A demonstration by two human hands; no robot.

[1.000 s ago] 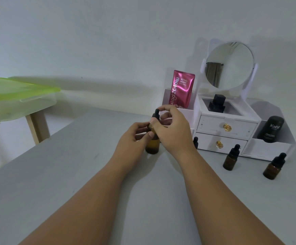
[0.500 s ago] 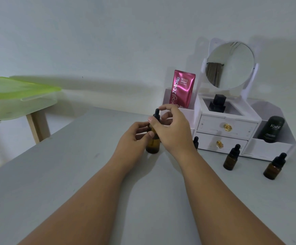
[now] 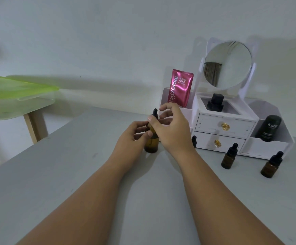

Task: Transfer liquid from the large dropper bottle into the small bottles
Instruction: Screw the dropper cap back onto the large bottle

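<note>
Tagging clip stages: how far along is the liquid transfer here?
Done: nothing visible. The small bottles in view stand capped by the organizer.
In hand: the left hand holds the large bottle upright on the table, and the right hand pinches its cap, which is not yet off.
Left: draw liquid, uncap each small bottle, fill, recap.

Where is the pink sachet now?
Head view, centre-right: the glossy pink foil sachet stands in the left bin of the white plastic organiser, beside the round mirror.
</note>
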